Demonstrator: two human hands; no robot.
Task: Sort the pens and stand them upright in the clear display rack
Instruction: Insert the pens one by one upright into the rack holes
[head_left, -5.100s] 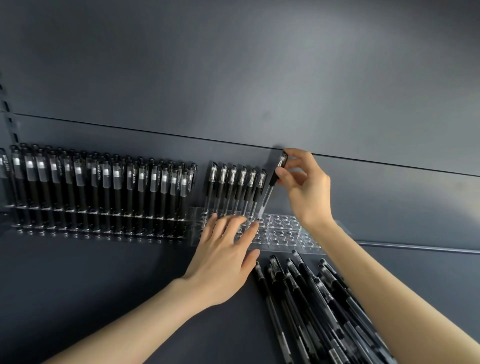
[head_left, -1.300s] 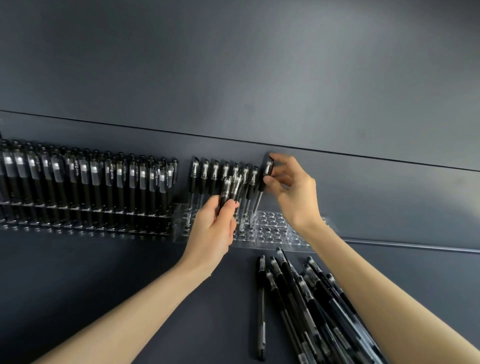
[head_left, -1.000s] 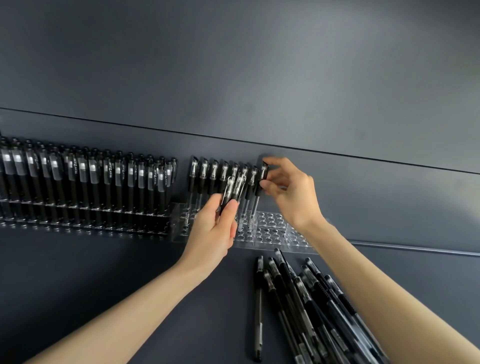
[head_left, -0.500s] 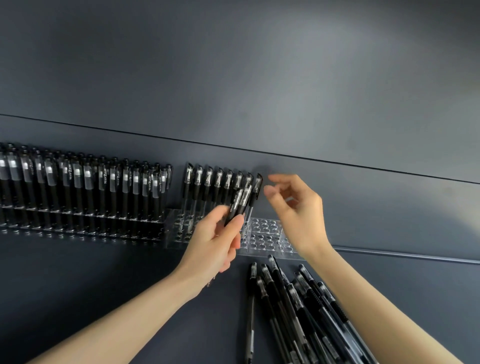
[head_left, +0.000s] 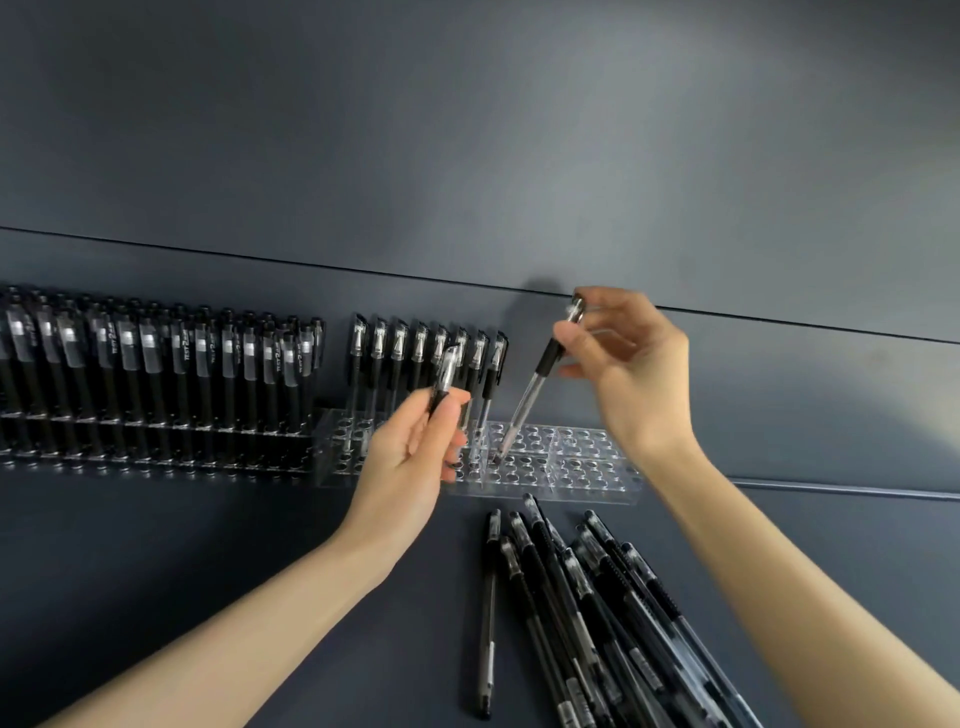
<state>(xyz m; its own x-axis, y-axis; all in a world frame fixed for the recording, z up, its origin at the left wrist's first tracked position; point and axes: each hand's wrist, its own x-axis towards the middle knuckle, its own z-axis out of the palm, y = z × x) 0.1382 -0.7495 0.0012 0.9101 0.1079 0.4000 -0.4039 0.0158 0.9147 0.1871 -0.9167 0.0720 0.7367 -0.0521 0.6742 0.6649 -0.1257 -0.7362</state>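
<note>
Right hand (head_left: 636, 374): raised at 1 o'clock of the clear display rack; it pinches the tilted pen near its top.
Right fingers (head_left: 569, 335): thumb and forefinger press together on the cap end; the other fingers fan out loosely, half curled, and touch nothing that shows.
Tilted pen (head_left: 524, 405): leans with its top toward 1 o'clock; its black lower end sits at a hole in the middle of the rack. Whether it has entered the hole cannot be told.
Left hand (head_left: 410, 457): in front of the rack's left half, gripping the capped pen.
Left fingers (head_left: 453, 418): curled tight round the barrel, thumb laid against the forefinger. Whether the knuckles touch the rack cannot be told.
Capped pen (head_left: 445, 376): nearly upright, its clear cap sticking out above the fist toward 12 o'clock; the lower barrel is hidden in the palm.
Clear display rack (head_left: 587, 470): lies on the dark shelf (head_left: 156, 571), its right half showing open holes.
Standing pens (head_left: 400, 348): 1 row, upright, caps up, along the back of the rack's left half.
Full rack (head_left: 156, 364): at 9 o'clock of the clear rack, just beside it, packed with upright black pens.
Loose pens (head_left: 597, 597): a pile lying flat at 6 o'clock of the rack, fanned toward 5 o'clock.
Single pen (head_left: 487, 613): lies flat along the pile's left edge, pointing to 12 o'clock.
</note>
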